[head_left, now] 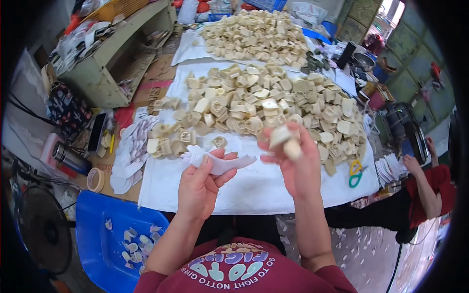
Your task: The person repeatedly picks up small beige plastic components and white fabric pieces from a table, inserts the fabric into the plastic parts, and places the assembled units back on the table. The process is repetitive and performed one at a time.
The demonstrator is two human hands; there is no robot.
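Observation:
My left hand (196,191) is closed on a thin, bendy white piece (227,165) with a scalloped, frilled end, pinched between thumb and fingers above the cloth. My right hand (304,168), raised to the right of it, grips a small cream-coloured moulded part (280,136); motion blurs it, and I cannot tell if it is one piece or two. Just beyond both hands lies a wide heap of similar cream parts (264,95), some showing hollow undersides. A single cream part (219,141) sits apart from the heap, near my left hand.
White cloth (220,195) covers the table. Flat white cut-outs (131,158) are stacked at left, near a tape roll (95,179) and a flask (71,158). Scissors (355,173) lie at right. A blue tub (95,234) holds small pieces below. A co-worker (430,190) is at right.

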